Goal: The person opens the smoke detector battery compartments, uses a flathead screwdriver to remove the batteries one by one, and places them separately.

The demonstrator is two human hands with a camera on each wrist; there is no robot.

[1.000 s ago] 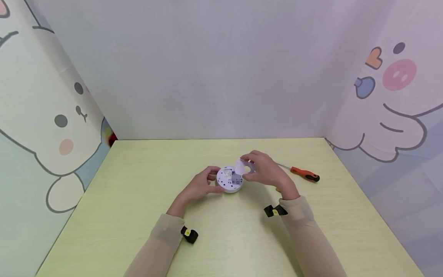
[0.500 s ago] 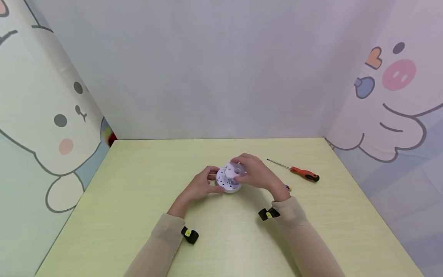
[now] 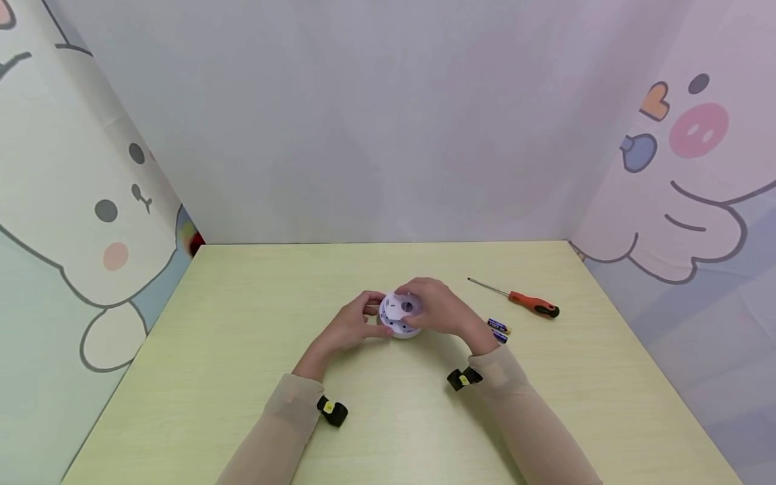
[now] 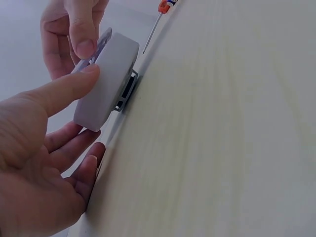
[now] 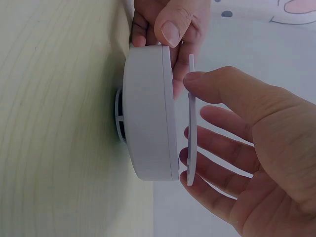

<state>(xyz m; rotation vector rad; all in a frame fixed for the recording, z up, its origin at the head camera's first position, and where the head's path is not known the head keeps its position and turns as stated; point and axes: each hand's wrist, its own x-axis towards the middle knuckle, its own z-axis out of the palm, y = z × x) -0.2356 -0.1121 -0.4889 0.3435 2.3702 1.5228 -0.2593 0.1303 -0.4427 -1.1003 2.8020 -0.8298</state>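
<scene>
A round white smoke detector [image 3: 406,333] lies on the table, its vented side down. My left hand [image 3: 351,325] holds it by the rim, thumb at the near edge and fingers at the far side. In the right wrist view, a thin white mounting plate [image 5: 192,133] stands just off the flat back of the smoke detector [image 5: 148,113], with a narrow gap between them. My right hand [image 3: 439,306] pinches this plate between thumb and fingertips. From the head view, a round hole shows in the plate [image 3: 394,306], which covers much of the detector's back.
To the right lies a screwdriver [image 3: 530,303] with a red and black handle, its shaft pointing up and left. Two small batteries [image 3: 499,327] lie side by side near my right forearm. Cloth panels with cartoon animals [image 3: 685,168] border the table [image 3: 273,283].
My right hand has carried the mounting plate left and down, from beside the smoke detector to over its back. The batteries have come into view. My left hand has stayed in place.
</scene>
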